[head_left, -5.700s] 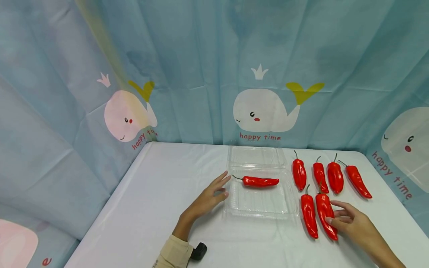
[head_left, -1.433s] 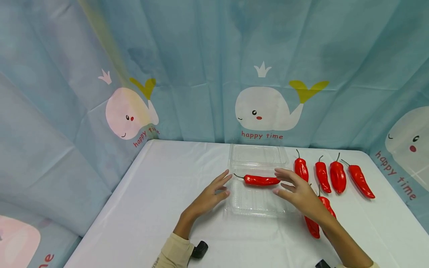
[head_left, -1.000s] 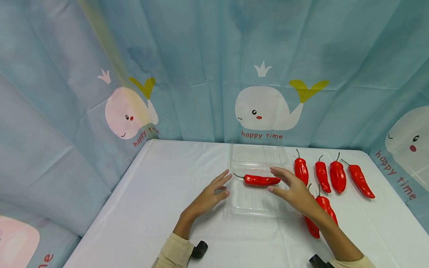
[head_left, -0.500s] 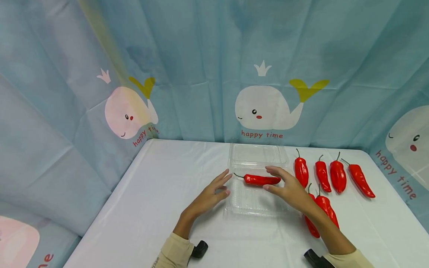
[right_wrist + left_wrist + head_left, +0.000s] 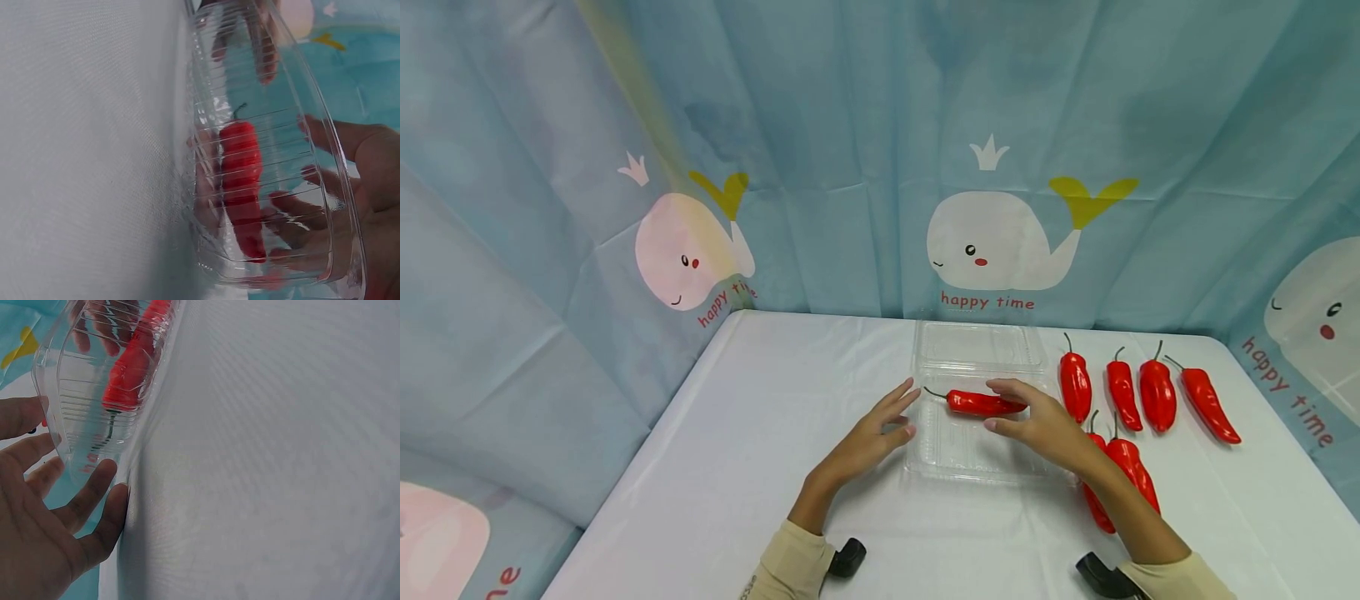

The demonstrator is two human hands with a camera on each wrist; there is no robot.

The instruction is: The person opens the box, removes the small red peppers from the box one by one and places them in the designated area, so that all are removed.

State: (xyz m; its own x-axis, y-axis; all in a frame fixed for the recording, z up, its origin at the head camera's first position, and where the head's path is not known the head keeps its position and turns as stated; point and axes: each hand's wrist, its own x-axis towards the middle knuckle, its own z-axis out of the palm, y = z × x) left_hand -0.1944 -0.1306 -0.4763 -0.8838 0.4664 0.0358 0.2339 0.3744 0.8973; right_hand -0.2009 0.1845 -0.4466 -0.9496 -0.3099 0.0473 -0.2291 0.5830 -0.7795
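Observation:
A red chili pepper [image 5: 977, 403] lies crosswise in the base of a clear plastic clamshell box [image 5: 973, 454], its stem to the left. My left hand [image 5: 872, 437] is at the box's left edge, fingers spread and fairly straight; in the left wrist view the fingertips [image 5: 107, 467] are right at the clear wall. My right hand [image 5: 1045, 425] reaches in over the box's right side, thumb and fingers apart around the pepper's tip end and partly covering it. Through the clear wall, the right wrist view shows the pepper [image 5: 240, 181] beside the loosely bent right fingers.
The box's lid [image 5: 977, 344] lies folded open behind its base. Several more red chili peppers [image 5: 1157, 396] lie on the white tablecloth [image 5: 790, 375] to the right; the right forearm partly covers the two nearer ones [image 5: 1126, 462]. A blue whale-print curtain [image 5: 850, 167] stands behind the table.
My right hand has left the nearer peppers on the right and come over the box, then edged left along the pepper's tip. The left hand and the pepper in the box stay in place.

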